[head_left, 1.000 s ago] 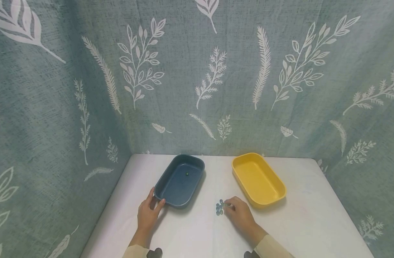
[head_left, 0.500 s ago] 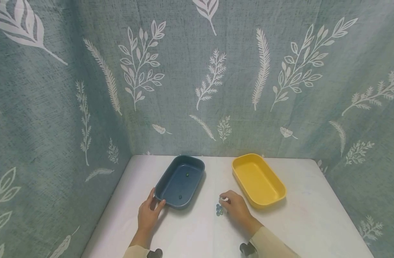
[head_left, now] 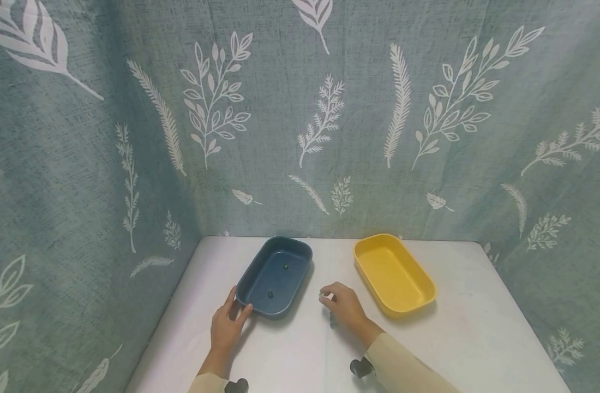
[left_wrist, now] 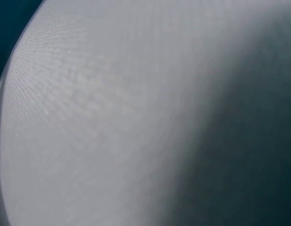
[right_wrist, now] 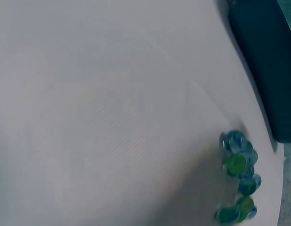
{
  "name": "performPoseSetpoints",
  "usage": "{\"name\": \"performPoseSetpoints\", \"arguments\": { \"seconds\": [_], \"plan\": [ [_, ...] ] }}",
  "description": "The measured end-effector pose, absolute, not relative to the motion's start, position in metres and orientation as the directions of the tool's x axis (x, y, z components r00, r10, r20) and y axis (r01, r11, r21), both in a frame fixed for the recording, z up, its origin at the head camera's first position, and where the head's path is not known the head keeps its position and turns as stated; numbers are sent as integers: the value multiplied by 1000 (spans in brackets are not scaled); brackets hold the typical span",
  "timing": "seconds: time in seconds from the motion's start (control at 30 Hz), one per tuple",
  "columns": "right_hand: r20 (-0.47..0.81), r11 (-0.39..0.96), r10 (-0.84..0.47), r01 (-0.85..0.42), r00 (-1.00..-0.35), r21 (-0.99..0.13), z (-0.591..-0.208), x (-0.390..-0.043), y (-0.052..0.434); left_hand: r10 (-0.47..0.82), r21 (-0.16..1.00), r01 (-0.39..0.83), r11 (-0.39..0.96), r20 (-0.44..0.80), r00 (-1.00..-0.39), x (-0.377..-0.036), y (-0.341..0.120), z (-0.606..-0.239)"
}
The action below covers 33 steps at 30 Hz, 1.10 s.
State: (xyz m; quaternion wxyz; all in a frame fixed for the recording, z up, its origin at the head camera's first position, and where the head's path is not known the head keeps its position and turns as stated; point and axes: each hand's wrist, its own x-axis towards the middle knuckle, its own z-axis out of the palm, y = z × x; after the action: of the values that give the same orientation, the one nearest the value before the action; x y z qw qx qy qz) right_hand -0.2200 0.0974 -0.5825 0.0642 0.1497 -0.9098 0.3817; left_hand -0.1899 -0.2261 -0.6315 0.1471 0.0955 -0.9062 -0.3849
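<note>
My left hand (head_left: 225, 330) holds the near left corner of the blue tray (head_left: 245, 300), thumb at the near side and fingers along the left side. Inside that tray lie two small dark green marbles, a far marble (head_left: 286, 266) and a near marble (head_left: 270, 295). Between thumb and fingertips, my right hand (head_left: 346, 305) pinches a pale glass marble (head_left: 322, 296) above the table, right of the tray. Several blue and green glass marbles (right_wrist: 236, 165) sit clustered on the table in the right wrist view; my right hand mostly covers them in the head view.
A yellow tray (head_left: 431, 292) stands at the right, beyond my right hand. White cloth covers the table (head_left: 290, 355). Leaf-patterned green fabric (head_left: 280, 136) hangs behind and at both sides. The left wrist view shows only pale cloth (left_wrist: 98, 117) and dark shadow.
A second marble has appeared in the blue tray and shifted slightly leftward and away from me. My right hand has lifted a marble from the cluster and moved left. My left hand stays put.
</note>
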Motion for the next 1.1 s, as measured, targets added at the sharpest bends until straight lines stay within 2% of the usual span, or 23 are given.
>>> {"name": "performPoseSetpoints", "arguments": {
  "seconds": [0.3, 0.57, 1.1],
  "plan": [
    [217, 648, -224, -311, -950, -695, -577, -229, 79, -294, 729, -68, 681, 187, -937, -189, -226, -631],
    [137, 677, -253, -276, -958, -682, -572, -241, 66, -286, 746, -54, 664, 186, -940, -188, -226, -629],
    [46, 667, -190, -163, -981, -727, -557, -257, 43, -289, 730, -62, 681, 190, -938, -190, -225, -630]
  ]
}}
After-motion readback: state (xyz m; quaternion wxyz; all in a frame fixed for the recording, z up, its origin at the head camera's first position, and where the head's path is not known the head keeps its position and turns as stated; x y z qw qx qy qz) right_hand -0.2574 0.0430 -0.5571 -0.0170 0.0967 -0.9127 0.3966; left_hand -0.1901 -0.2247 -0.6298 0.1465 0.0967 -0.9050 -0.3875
